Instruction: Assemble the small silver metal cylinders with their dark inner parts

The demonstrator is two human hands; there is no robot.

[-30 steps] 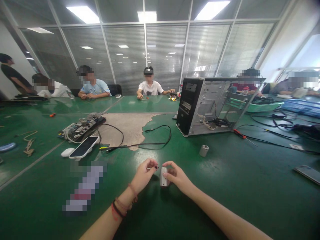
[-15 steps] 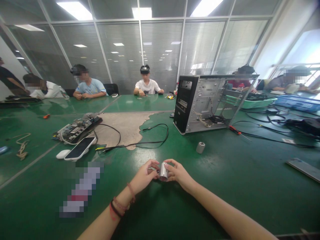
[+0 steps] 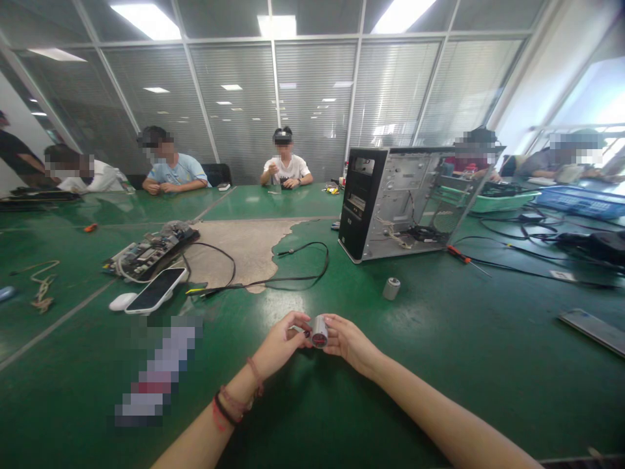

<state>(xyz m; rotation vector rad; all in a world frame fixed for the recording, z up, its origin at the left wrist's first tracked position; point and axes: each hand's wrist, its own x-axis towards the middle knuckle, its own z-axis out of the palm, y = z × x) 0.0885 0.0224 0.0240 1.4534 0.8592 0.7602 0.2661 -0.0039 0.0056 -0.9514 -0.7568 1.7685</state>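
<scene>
A short silver metal cylinder point(image 3: 319, 331) is gripped in the fingers of my right hand point(image 3: 350, 340), just above the green table. Its near end is turned toward me and shows a round face with red in it. My left hand point(image 3: 283, 339) is closed at the cylinder's left side, pinching a small dark piece point(image 3: 307, 334) too small to identify. Whether the left fingertips touch the cylinder I cannot tell. A second silver cylinder point(image 3: 391, 288) stands on the table beyond my right hand.
An open computer case point(image 3: 375, 205) stands behind, with a red-handled screwdriver point(image 3: 459, 255) beside it. To the left lie a phone point(image 3: 157, 290), a circuit-board assembly point(image 3: 151, 251) and a black cable point(image 3: 293, 279). A flat metal piece point(image 3: 593, 332) lies right. Several people sit around the table.
My right hand has tilted the cylinder, so its red-marked end now faces me more. My left hand has barely moved. The person across has raised one hand.
</scene>
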